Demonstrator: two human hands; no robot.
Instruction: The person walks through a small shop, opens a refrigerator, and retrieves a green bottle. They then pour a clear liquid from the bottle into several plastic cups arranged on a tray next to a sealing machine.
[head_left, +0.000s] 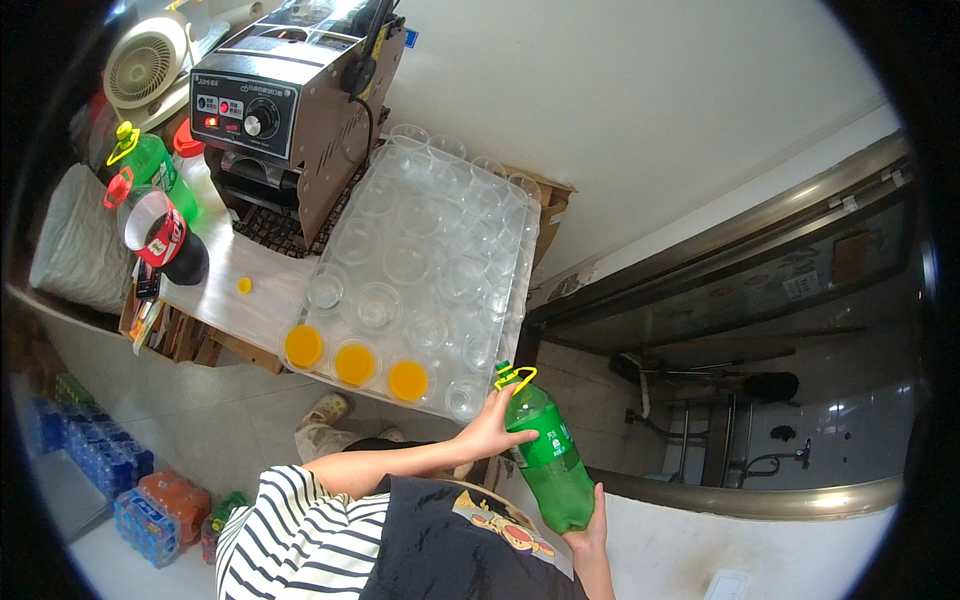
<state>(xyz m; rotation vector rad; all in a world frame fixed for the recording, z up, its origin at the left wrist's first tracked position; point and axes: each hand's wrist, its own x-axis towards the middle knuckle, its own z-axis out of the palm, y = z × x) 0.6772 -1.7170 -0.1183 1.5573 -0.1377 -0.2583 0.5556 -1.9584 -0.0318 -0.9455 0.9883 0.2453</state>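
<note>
My left hand (491, 431) grips a large green plastic soda bottle (553, 472) around its shoulder and label. Under its base, my right hand (589, 521) supports it. The bottle tilts, its neck toward the near right corner of a tray of clear plastic cups (469, 352). A yellow ring handle (529, 379) circles the neck, and I see no cap there. Close to the mouth stands a clear cup (466, 397). Along the same front row, three cups hold orange liquid: a left one (303, 346), a middle one (355, 364) and a right one (409, 381).
A cup sealing machine (247, 112) with a lit red switch stands behind the tray. Left of it are a cola bottle (161, 232), another green bottle (154, 169) and a fan (142, 67). A yellow cap (244, 285) lies on the white tabletop (262, 319). Bottle packs (150, 517) sit on the floor.
</note>
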